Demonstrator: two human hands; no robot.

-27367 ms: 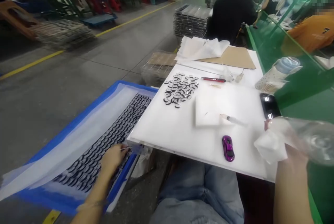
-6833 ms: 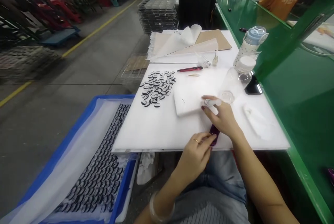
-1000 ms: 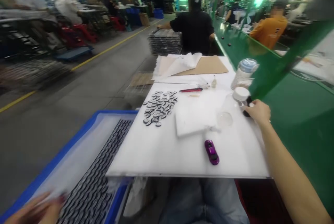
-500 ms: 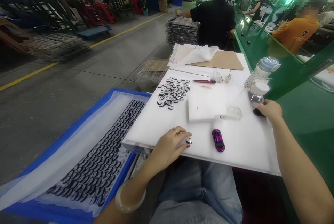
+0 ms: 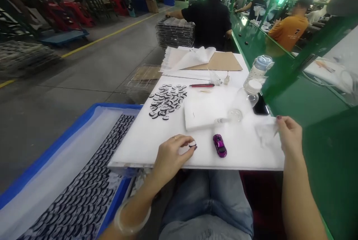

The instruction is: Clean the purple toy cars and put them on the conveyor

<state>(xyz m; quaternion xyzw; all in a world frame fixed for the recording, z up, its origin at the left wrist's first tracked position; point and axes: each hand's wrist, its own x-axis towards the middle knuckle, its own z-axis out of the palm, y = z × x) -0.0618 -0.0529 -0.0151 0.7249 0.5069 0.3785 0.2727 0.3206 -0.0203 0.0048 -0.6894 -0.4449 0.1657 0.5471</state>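
Honestly, the left hand has a neat grip going: thumb and index fingertip pinching a small black-edged piece over the front part of the white table, just left of a purple toy car. Over by the right edge, the right hand pinches the corner of what looks like a white tissue, thumb against bent fingers.

For something that tiny, I'd go light, rim only, face free of fingertips, and low over the table so a slip costs nothing. I'd also bunch the tissue up, since a loose corner seems likely to drag.

Container-wise, the blue tray at the left holds rows of similar pieces with a white liner sheet alongside. The clear bottle has its white cap on, and I can't make out any contents. The blue-lidded bottle behind hides whatever's inside. As for that stack of clear trays further back, can't tell.
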